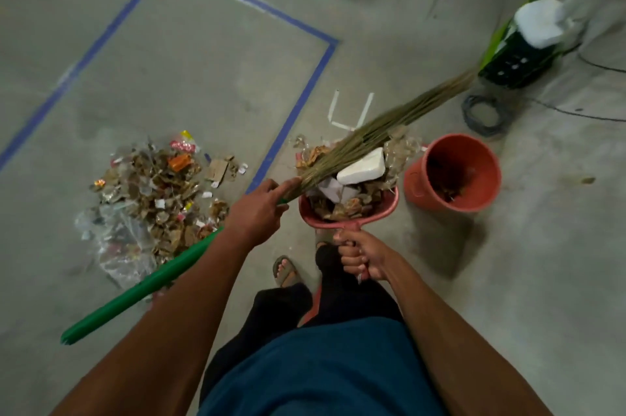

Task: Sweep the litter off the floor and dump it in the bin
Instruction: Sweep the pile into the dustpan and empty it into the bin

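Head view looks down on a grey floor (189, 53) marked with a blue tape rectangle (294, 100). A left hand (259, 212) grips a broom (366, 134) where its green handle (142, 287) meets the straw bristles, index finger stretched along the bristles, the other fingers curled round the shaft. The bristles lie across a heaped red dustpan (349, 212), pressing down on its load of brown scraps and a white foam chunk (362, 168). A right hand (360, 256) is wrapped tight round the dustpan's handle. Just right of the dustpan stands an orange bin (454, 171), upright, with a little litter at the bottom (dark inside, hard to make out). A larger litter pile (155, 198) lies on the floor to the left, inside the tape. Beyond the bin sit a cable coil (484, 115) and a dark crate (518, 60) topped with white foam.
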The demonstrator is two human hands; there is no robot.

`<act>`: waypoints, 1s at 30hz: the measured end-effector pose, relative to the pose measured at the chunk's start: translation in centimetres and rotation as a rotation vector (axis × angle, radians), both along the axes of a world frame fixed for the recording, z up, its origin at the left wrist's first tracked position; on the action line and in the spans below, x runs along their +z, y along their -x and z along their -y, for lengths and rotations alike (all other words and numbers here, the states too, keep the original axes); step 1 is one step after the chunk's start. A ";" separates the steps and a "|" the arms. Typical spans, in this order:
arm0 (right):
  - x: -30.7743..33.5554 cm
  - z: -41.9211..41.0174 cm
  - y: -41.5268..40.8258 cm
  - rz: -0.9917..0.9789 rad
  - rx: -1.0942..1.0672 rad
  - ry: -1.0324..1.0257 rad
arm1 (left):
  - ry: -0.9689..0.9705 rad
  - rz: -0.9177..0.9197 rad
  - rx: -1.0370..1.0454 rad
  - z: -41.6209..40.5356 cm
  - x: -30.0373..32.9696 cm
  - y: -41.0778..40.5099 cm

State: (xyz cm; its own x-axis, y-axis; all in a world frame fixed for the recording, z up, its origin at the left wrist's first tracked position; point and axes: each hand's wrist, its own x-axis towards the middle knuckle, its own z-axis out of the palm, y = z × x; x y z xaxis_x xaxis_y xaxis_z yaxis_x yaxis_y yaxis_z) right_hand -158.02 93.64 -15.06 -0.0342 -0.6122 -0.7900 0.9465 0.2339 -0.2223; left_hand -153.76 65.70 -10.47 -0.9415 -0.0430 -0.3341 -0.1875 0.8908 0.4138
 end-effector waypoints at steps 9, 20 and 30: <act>2.8 -6.7 0.2 -0.004 -0.351 0.047 | 0.023 -0.011 -0.246 -7.3 2.1 7.6; 3.2 -16.0 4.3 -0.041 -0.575 0.106 | 0.069 -0.012 -0.423 -18.1 2.4 16.9; -0.1 -21.3 9.3 -0.040 -0.681 0.093 | 0.067 -0.008 -0.533 -24.7 0.9 24.3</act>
State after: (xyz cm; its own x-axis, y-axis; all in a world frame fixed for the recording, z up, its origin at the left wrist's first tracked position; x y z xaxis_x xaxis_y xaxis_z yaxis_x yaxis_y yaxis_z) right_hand -167.31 114.90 -15.11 -0.4632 -0.5097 -0.7250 0.8667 -0.4316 -0.2502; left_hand -178.09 90.44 -9.55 -0.8411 0.4208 -0.3399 0.3009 0.8862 0.3524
